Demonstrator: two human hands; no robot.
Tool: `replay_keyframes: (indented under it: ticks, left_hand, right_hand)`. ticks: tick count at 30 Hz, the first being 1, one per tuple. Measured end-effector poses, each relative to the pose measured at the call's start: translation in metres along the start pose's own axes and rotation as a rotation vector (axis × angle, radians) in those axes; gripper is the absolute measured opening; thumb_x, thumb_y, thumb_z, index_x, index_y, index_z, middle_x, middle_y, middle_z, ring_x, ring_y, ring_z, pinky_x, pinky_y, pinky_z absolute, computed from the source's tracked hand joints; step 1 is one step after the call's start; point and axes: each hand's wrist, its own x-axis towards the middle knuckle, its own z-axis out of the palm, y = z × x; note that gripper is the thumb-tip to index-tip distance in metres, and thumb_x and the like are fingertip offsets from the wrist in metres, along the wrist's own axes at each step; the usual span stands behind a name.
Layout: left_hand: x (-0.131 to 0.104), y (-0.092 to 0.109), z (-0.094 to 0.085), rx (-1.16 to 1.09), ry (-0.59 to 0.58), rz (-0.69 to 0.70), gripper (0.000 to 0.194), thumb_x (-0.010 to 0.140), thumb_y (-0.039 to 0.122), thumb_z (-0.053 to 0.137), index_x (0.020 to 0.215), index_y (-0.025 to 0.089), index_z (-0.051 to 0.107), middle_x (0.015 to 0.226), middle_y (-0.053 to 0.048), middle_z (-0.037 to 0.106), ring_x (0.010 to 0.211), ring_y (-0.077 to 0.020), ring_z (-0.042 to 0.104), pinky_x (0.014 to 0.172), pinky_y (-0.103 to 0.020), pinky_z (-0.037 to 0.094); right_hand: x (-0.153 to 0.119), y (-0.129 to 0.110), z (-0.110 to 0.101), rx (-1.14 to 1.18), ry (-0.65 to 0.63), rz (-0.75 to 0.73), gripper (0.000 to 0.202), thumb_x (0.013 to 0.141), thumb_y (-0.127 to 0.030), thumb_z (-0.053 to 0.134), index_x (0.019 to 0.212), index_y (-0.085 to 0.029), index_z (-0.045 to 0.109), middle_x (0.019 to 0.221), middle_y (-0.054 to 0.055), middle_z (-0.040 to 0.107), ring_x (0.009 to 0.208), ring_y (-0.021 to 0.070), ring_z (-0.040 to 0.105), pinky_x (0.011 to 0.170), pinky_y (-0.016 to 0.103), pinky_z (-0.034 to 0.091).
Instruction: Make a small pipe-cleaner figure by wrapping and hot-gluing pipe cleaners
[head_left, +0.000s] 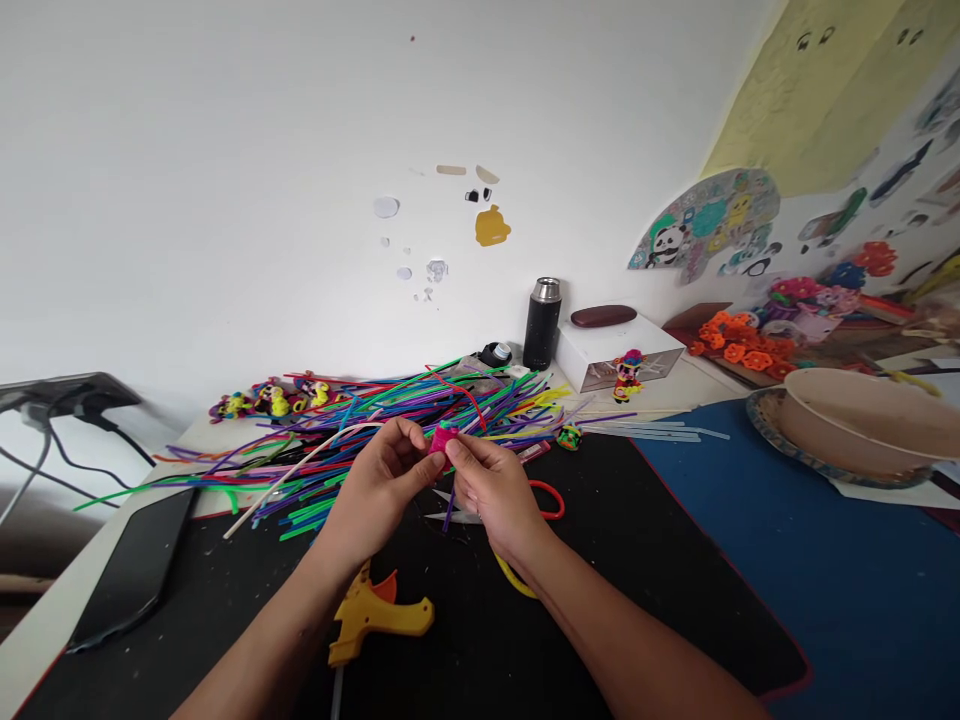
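far left, a dark phone (135, 565) lies flat at the edge of the black mat (637, 560), cables behind it. moving right, a loose heap of coloured pipe cleaners (390, 420) fans across the desk, long axes running mostly left to right, with a white pipe cleaner (300, 470) arcing out of it toward your left hand (379, 480). that hand's thumb and forefinger are closed in a pinch on the left side of a small pink fuzzy piece (442, 440), held just above the mat at mid-desk. your right hand (491, 490) meets it from the other side, fingertips pinched shut on the same piece, so both hands are equally near and the piece sits directly between the two sets of fingertips. a short purple stem (448, 512) hangs down from it, its long axis near vertical. below your left wrist a yellow glue gun (375, 610) lies on the mat, untouched. a red loop (551, 500) lies just beside your right hand. further right, a black flask (541, 322) stands upright by the wall, then a shallow bowl (855, 425) at the edge.
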Motion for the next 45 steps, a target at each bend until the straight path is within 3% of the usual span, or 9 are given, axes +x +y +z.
replay_keyframes:
  ticks: [7, 13, 20, 28, 45]
  left_hand:
    - [0.002, -0.011, -0.002, 0.019, 0.0, -0.015, 0.045, 0.082, 0.051, 0.089, 0.09, 0.023, 0.055, 0.08, 0.005, 0.058, 0.074, -0.0136, 0.056, 0.069, -0.026, 0.048]
    - [0.002, -0.011, -0.002, 0.065, 0.003, 0.022, 0.039, 0.086, 0.05, 0.084, 0.094, 0.022, 0.058, 0.087, 0.001, 0.062, 0.08, -0.0175, 0.061, 0.075, -0.031, 0.051]
    - [-0.001, -0.011, 0.0, 0.062, 0.039, 0.051, 0.035, 0.087, 0.046, 0.083, 0.094, 0.022, 0.057, 0.089, 0.001, 0.062, 0.083, -0.018, 0.061, 0.078, -0.032, 0.051]
    - [0.0, -0.012, 0.0, 0.096, 0.036, 0.083, 0.03, 0.089, 0.042, 0.081, 0.093, 0.023, 0.058, 0.087, 0.002, 0.062, 0.078, -0.0162, 0.06, 0.073, -0.029, 0.049]
    - [-0.001, -0.015, 0.0, 0.253, 0.05, 0.168, 0.02, 0.093, 0.035, 0.075, 0.104, 0.025, 0.062, 0.098, -0.001, 0.068, 0.089, -0.0196, 0.066, 0.084, -0.034, 0.053]
  right_hand:
    - [0.003, 0.003, -0.002, -0.084, 0.024, -0.034, 0.046, 0.08, -0.06, 0.086, 0.095, -0.016, 0.08, 0.051, -0.012, 0.031, 0.046, 0.0077, 0.023, 0.043, 0.024, 0.018]
    - [-0.002, -0.003, 0.003, 0.013, 0.006, 0.017, 0.047, 0.08, -0.062, 0.086, 0.088, -0.018, 0.073, 0.049, -0.012, 0.037, 0.044, 0.0068, 0.025, 0.043, 0.023, 0.02]
    - [-0.001, 0.002, 0.001, 0.063, 0.006, 0.059, 0.051, 0.078, -0.063, 0.089, 0.096, -0.019, 0.071, 0.051, -0.012, 0.043, 0.042, 0.0058, 0.028, 0.042, 0.021, 0.02]
    - [0.0, -0.001, 0.001, 0.022, 0.011, 0.024, 0.051, 0.073, -0.063, 0.092, 0.088, -0.019, 0.074, 0.048, -0.013, 0.037, 0.043, 0.0063, 0.024, 0.043, 0.023, 0.019]
    - [-0.001, 0.0, 0.001, 0.001, -0.009, 0.04, 0.047, 0.077, -0.063, 0.088, 0.088, -0.02, 0.073, 0.05, -0.012, 0.04, 0.043, 0.0069, 0.028, 0.044, 0.024, 0.019]
